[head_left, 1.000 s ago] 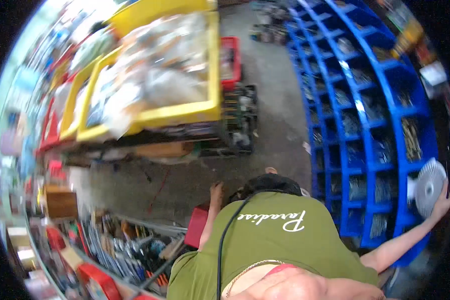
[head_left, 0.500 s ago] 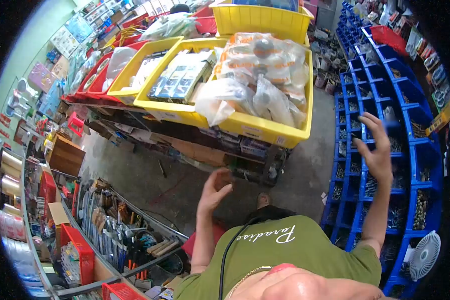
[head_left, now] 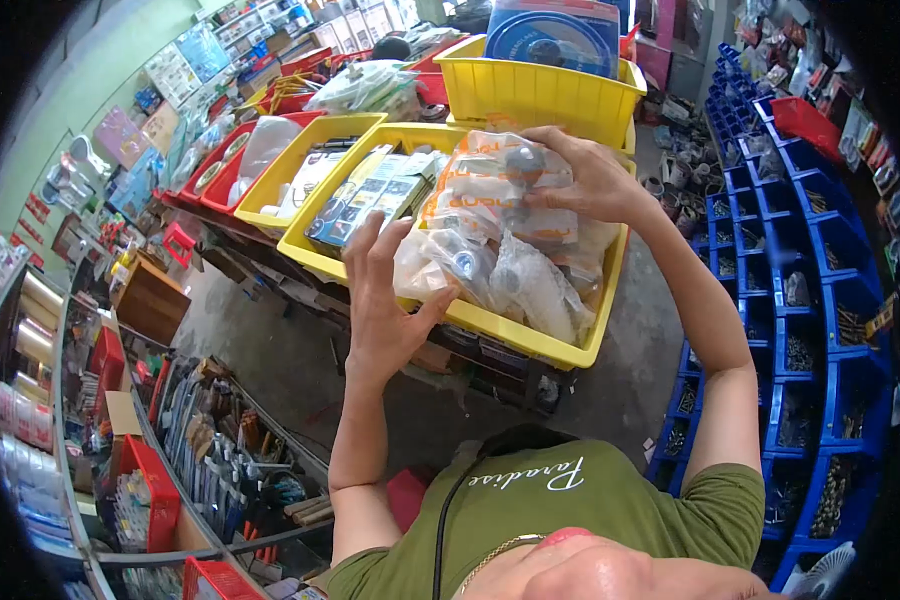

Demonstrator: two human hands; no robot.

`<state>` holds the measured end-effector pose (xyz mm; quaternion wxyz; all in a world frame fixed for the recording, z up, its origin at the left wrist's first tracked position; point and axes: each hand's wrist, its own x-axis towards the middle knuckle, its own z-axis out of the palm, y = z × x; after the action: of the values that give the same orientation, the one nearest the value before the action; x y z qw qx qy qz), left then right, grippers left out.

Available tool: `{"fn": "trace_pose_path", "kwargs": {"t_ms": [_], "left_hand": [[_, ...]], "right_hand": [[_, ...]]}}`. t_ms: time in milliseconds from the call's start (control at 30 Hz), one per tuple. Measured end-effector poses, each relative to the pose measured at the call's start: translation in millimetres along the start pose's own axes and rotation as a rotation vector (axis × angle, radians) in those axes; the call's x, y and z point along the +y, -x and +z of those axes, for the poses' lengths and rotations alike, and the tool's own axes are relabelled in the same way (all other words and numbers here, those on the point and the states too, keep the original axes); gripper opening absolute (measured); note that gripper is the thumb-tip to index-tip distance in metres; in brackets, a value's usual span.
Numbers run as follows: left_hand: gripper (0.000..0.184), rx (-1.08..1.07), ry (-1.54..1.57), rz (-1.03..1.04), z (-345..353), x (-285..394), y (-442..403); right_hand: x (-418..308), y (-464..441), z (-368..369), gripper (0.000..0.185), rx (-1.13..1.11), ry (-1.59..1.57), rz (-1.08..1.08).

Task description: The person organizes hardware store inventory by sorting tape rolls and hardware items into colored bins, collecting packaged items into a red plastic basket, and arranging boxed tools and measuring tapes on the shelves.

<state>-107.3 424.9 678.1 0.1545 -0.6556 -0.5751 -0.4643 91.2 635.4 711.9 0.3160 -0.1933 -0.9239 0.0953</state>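
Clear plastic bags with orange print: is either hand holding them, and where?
Left hand: nothing. Right hand: at the bags' upper right part; whether it grips cannot be told.

right hand (head_left: 598,182) over plastic bags (head_left: 480,195)

Glossy, apparently plastic bags (head_left: 536,292)
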Motion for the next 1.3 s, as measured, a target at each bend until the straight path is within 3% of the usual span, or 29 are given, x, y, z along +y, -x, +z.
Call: {"fn": "trace_pose_path", "kwargs": {"t_ms": [67,167,200,300,433,500,600,667,700,767,867,967,1033,1100,1167,1267,1300], "left_hand": [[0.064,-0.038,0.122,-0.028,0,-5,-4],[0.056,-0.061,0.271,-0.047,1,-17,-7],[0.053,-0.055,0.285,-0.043,1,-20,-7],[0.046,-0.026,0.338,-0.085,4,-20,-6],[0.038,0.000,0.339,-0.007,8,-33,-1],[0.038,0.010,0.334,0.018,7,-38,-1],[0.044,-0.070,0.359,0.220,-2,-53,-4],[0.057,-0.305,0.445,0.234,-23,-55,-13],[0.057,-0.308,0.458,0.242,-32,-65,-18],[0.067,-0.537,0.486,0.401,-52,-94,-25],[0.064,-0.771,0.356,0.461,-83,-160,-50],[0.059,-0.772,0.249,0.426,-96,-229,-82],[0.053,-0.811,0.177,0.433,-91,-258,-98],[0.047,-0.885,0.140,0.470,-86,-270,-108],[0.043,-0.914,0.217,0.536,-73,-279,-106],[0.039,-0.928,0.283,0.560,-65,-287,-103],[0.037,-0.928,0.296,0.550,-64,-289,-104]], "right_hand": [[4,-6,0,0.055,-0.005,-0.260,0.139],[17,-11,1,0.042,0.088,-0.364,0.143],[20,-13,-3,0.042,0.083,-0.362,0.141],[41,-16,-12,0.037,0.216,-0.877,0.331],[15,-17,-27,0.037,0.295,-1.125,0.283],[13,-14,-31,0.036,0.265,-0.779,0.304],[10,-10,-25,0.035,0.163,-0.551,0.361],[4,-7,-19,0.036,0.145,-0.495,0.437],[-6,-7,-18,0.038,0.102,-0.393,0.392],[-26,-8,-21,0.048,-0.039,-0.213,0.388],[-56,-17,-28,0.060,-0.150,-0.106,0.518],[-81,-41,-37,0.072,-0.094,0.185,0.437],[-105,-91,-18,0.062,-0.025,0.261,0.355],[-110,-147,16,0.052,-0.180,-0.020,0.362],[-94,-191,60,0.042,-0.485,-0.044,0.413],[-49,-224,125,0.052,-0.760,0.312,0.551],[-26,-226,141,0.052,-0.757,0.317,0.568]]}}
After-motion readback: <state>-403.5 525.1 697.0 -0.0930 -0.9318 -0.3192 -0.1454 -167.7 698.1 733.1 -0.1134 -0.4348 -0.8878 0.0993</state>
